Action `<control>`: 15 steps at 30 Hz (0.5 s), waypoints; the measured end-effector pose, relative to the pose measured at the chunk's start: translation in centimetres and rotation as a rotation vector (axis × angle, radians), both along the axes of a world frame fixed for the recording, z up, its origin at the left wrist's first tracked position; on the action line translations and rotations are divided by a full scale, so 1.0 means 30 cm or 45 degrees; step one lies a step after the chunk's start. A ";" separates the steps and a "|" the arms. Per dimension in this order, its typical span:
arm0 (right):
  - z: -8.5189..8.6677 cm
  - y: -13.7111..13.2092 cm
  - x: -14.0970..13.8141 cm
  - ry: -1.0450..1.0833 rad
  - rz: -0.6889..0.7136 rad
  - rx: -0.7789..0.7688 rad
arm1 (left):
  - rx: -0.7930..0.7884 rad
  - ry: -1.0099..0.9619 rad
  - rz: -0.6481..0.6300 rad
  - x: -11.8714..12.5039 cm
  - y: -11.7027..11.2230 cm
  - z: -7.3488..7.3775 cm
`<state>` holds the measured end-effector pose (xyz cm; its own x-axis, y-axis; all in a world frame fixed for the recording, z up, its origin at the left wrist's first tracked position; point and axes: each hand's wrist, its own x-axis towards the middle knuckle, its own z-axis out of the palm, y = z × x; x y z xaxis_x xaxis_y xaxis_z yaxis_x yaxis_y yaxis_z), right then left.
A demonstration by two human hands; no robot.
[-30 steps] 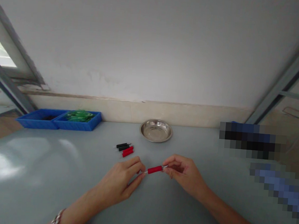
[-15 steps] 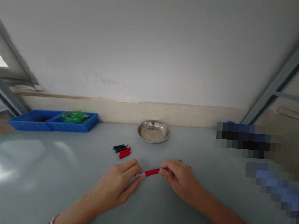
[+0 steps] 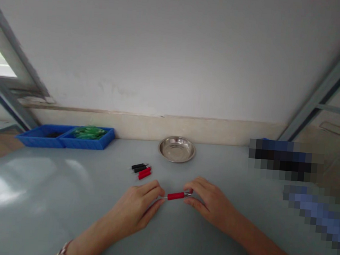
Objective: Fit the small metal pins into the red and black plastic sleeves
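A short red plug with metal ends (image 3: 176, 196) is held level just above the grey table (image 3: 64, 197). My left hand (image 3: 138, 208) pinches its thin metal pin on the left. My right hand (image 3: 208, 203) pinches the metal tip on the right. Both hands have their fingers curled in. A little way behind lie two black plugs (image 3: 139, 167) and two red plugs (image 3: 144, 174), side by side.
A round steel dish (image 3: 177, 149) stands at the back by the wall. Two blue trays (image 3: 66, 137) sit at the back left; one holds green parts (image 3: 88, 132). Blurred-out dark and blue shapes (image 3: 285, 160) lie at the right.
Both hands stay on the red plug and have barely moved. The right fingers closed over the plug's right end half a second ago and have now drawn back, so its metal tip shows again.
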<state>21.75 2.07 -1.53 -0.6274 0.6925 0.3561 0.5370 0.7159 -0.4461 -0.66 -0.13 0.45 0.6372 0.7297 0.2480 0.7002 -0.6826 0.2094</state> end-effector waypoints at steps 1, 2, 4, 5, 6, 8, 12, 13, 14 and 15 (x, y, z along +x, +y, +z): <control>-0.003 0.001 0.000 0.001 0.005 0.030 | 0.003 0.002 0.000 0.000 0.000 -0.001; -0.007 0.002 -0.001 -0.003 0.008 0.061 | 0.002 0.006 0.000 -0.001 0.000 -0.002; -0.013 0.006 -0.003 -0.023 0.009 0.108 | -0.003 0.015 0.000 -0.001 0.000 -0.004; -0.013 0.007 -0.003 -0.041 0.009 0.120 | -0.005 0.020 0.000 -0.001 -0.001 -0.006; -0.013 0.008 -0.002 -0.060 0.008 0.125 | -0.006 0.023 0.001 -0.001 -0.001 -0.007; -0.008 0.009 0.000 -0.077 -0.007 0.114 | -0.006 0.025 -0.001 -0.001 0.000 -0.008; 0.003 0.006 0.005 -0.046 -0.064 0.074 | 0.009 0.037 -0.001 -0.003 0.001 -0.010; 0.003 0.006 0.005 -0.039 -0.053 0.081 | 0.015 0.041 -0.002 -0.003 0.001 -0.010; 0.002 0.006 0.005 -0.034 -0.034 0.095 | 0.023 0.043 -0.003 -0.004 0.001 -0.011; 0.000 0.006 0.004 -0.035 -0.013 0.111 | 0.031 0.047 -0.005 -0.003 0.001 -0.011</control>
<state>21.86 2.24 -1.54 -0.6305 0.6661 0.3984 0.5558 0.7458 -0.3672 -0.76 -0.12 0.14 0.6488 0.7214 0.2423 0.7046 -0.6897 0.1669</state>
